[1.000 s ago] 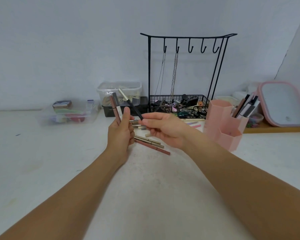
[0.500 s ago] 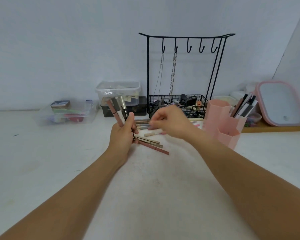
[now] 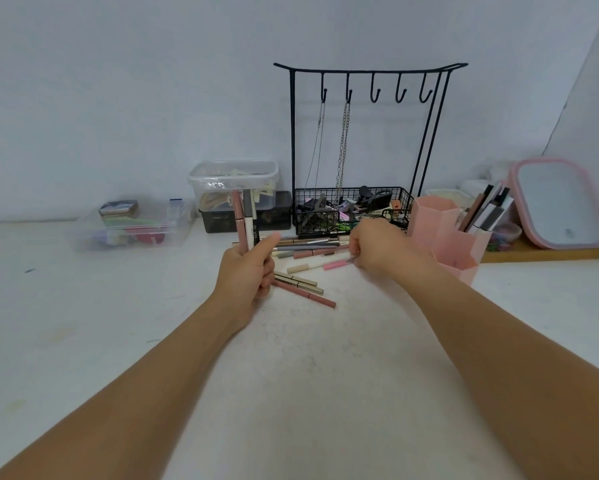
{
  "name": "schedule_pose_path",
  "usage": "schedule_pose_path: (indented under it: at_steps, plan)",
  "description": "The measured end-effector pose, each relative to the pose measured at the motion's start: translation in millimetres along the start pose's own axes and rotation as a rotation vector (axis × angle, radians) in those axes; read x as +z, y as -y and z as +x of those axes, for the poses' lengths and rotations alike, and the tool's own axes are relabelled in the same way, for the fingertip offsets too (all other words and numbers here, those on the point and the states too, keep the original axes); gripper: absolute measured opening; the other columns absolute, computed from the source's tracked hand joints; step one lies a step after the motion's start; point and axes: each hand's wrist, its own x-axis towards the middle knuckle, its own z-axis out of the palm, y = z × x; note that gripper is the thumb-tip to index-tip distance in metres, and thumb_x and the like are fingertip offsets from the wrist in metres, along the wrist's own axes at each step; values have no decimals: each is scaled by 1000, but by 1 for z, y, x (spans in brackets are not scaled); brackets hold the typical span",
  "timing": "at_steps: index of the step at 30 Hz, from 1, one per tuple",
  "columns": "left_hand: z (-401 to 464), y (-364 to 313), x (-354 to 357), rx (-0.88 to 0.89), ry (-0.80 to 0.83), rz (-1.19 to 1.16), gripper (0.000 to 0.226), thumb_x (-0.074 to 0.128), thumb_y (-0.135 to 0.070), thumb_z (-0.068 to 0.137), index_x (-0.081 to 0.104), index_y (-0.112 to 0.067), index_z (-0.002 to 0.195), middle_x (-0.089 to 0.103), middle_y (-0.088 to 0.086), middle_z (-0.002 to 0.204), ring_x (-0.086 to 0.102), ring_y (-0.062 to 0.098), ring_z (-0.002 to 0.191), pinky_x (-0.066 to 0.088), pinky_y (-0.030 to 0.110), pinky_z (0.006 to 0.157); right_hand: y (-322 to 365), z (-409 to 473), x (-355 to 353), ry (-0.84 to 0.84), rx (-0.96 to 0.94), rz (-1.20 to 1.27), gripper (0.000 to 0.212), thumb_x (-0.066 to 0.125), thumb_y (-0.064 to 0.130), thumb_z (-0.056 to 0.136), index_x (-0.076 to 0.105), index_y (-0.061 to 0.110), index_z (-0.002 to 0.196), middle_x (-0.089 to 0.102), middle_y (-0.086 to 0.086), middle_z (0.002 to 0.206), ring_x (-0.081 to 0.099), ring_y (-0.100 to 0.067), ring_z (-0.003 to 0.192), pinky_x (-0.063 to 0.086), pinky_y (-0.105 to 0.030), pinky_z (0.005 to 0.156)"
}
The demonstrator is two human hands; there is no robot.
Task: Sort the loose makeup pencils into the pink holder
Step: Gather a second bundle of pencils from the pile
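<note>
1. Pink and white pencils (image 3: 246, 221) stand upright in our left hand (image 3: 246, 277), its grip clenched round them.
2. Our right hand (image 3: 377, 249) pinches a pink pencil (image 3: 336, 265) among the loose pencils (image 3: 305, 249) on the tabletop (image 3: 291, 358), beside the pink holder (image 3: 440, 233).

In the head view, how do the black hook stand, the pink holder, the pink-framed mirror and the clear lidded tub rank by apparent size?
1. black hook stand
2. pink-framed mirror
3. pink holder and clear lidded tub: these look alike, so I do not rank them.
</note>
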Motion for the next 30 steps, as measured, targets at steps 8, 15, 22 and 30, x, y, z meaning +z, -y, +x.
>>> schedule_pose_path:
  at_steps: [8,15,22,30]
  plan:
    - [-1,1,0,0,7,41,45,73,-38,90,45,-18,62,45,-2,50,37,12,44,27,20,36,3,-2,-1,88,-65,88,30,76,3,81,68,30,69,74,0,88,69,-21,84,56,-32,83]
    - [0,0,-1,1,37,25,42,71,-37,92,44,-20,66,33,-4,51,24,13,47,20,24,41,22,-13,-29,75,-112,291,9,60,8,97,69,11,98,63,2,90,59,-19,83,47,-27,71]
    - [-5,0,3,19,175,-11,38,62,-50,94,64,-14,81,30,-3,53,23,11,45,20,22,40,64,-31,-52,138,-119,1259,8,55,5,101,60,4,95,64,-10,78,62,-14,64,57,-22,61]
    - [-4,2,4,36,166,48,45,55,-51,98,62,-8,85,64,7,66,64,16,54,42,23,38,80,-33,-32,139,-129,1306,4,59,4,98,59,3,95,68,-14,77,69,-19,63,63,-28,68]
